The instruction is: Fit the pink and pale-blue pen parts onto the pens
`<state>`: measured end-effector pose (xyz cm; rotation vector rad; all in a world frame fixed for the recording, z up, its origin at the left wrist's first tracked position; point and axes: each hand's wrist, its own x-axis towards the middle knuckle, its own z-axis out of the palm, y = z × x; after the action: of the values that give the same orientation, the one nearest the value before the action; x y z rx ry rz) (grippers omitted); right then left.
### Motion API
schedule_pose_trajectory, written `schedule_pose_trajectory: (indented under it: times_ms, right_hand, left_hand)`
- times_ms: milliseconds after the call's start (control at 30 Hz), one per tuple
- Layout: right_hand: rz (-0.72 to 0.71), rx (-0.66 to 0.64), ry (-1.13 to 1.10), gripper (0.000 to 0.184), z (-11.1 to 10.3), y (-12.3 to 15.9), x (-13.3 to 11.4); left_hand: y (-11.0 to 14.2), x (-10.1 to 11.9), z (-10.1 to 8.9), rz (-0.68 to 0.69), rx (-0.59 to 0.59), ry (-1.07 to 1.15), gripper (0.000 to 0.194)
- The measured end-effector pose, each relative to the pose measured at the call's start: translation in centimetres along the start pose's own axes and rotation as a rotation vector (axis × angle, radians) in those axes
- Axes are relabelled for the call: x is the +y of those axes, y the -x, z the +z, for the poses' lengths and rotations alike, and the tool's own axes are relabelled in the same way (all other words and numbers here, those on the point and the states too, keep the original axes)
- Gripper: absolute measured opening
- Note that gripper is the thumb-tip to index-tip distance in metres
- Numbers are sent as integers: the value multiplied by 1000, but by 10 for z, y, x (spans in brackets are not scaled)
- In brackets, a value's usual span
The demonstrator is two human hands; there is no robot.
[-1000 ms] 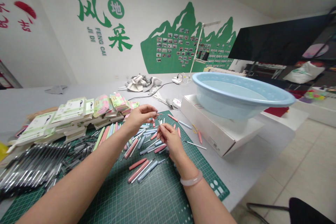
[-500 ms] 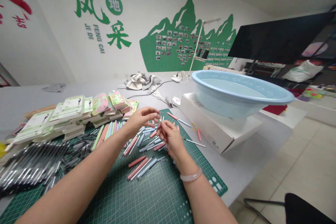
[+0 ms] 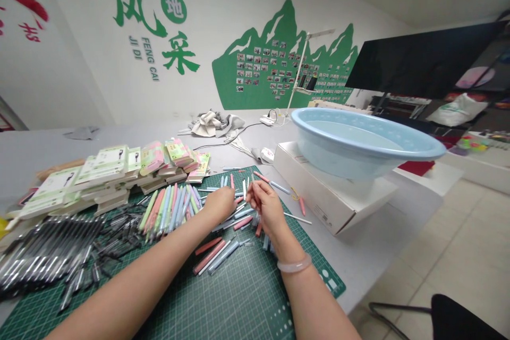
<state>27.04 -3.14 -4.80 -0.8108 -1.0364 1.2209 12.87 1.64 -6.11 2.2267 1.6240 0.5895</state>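
Observation:
Above the green cutting mat (image 3: 223, 308), my right hand (image 3: 263, 204) is pinched round a thin, pale pen part (image 3: 252, 174) that points upward; its exact kind is too small to tell. My left hand (image 3: 220, 204) is curled among loose pen parts, back towards me, and its fingertips are hidden. Close by lie pink pen barrels (image 3: 243, 223), blue barrels (image 3: 223, 257) and white refills (image 3: 244, 189). To the left of my left hand, a row of pastel pens (image 3: 171, 210) in green, pink, blue and purple lies side by side.
Black and clear pens (image 3: 43, 247) and loose dark caps (image 3: 98, 260) cover the mat's left side. Behind them are stacked card boxes (image 3: 105, 164). At the right, a blue basin (image 3: 358, 156) rests on a white box (image 3: 330, 202). Grey cloths (image 3: 217, 123) and a cable lie farther back.
My left hand has come away from the right hand, moving down and left to the loose pen parts. My right hand has shifted slightly right, still holding the thin part.

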Motion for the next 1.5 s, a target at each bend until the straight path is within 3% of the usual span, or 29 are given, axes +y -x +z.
schedule_pose_trajectory:
  times_ms: [167,200,300,400,767,967,1100,1267,1500]
  right_hand:
    - [10,-32,28,29,4,1,2]
    - [9,-43,29,29,5,2,2]
    - [8,-67,28,27,9,3,5]
    - [16,-72,28,27,11,4,8]
    - [11,-72,23,26,10,5,10]
    - [-9,-78,30,27,12,6,9]
    - [17,-98,-5,19,18,8,10]
    - [-19,-39,28,27,20,10,14]
    - [2,-34,13,20,23,13,18]
  left_hand:
    - [-10,0,-37,-16,3,208,33]
    - [-11,1,-48,-4,4,318,35]
    - [-11,10,-73,48,6,917,34]
    - [-8,21,-83,65,-28,1116,33]
    - [0,33,-77,116,-28,1005,25]
    - [9,34,-66,185,-108,883,25]
    - [13,28,-59,157,-115,913,25]
    - [15,20,-56,112,-85,972,24]
    - [26,17,-57,161,-54,1017,22]
